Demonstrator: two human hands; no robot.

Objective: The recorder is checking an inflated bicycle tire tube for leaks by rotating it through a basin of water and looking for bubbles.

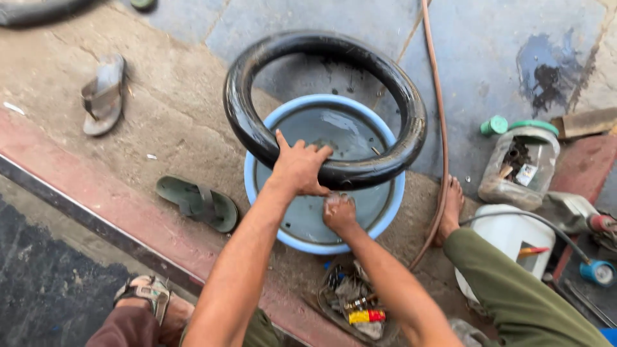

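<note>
A black inflated inner tube (379,71) stands tilted over a light blue basin (385,215) of murky water. My left hand (299,168) presses on the tube's near lower part, fingers spread over the rubber. Just below it, my right hand (339,212) is closed against the underside of the tube, down inside the basin. What the right fingers pinch is hidden.
A brown hose (441,128) runs past the basin's right side. Two sandals (103,95) (199,203) lie on the left. A clear jar (522,167), a green lid (495,125), a white jerrycan (508,234) and a pile of small tools (353,302) sit nearby. Another person's sandalled foot (151,299) is at bottom left.
</note>
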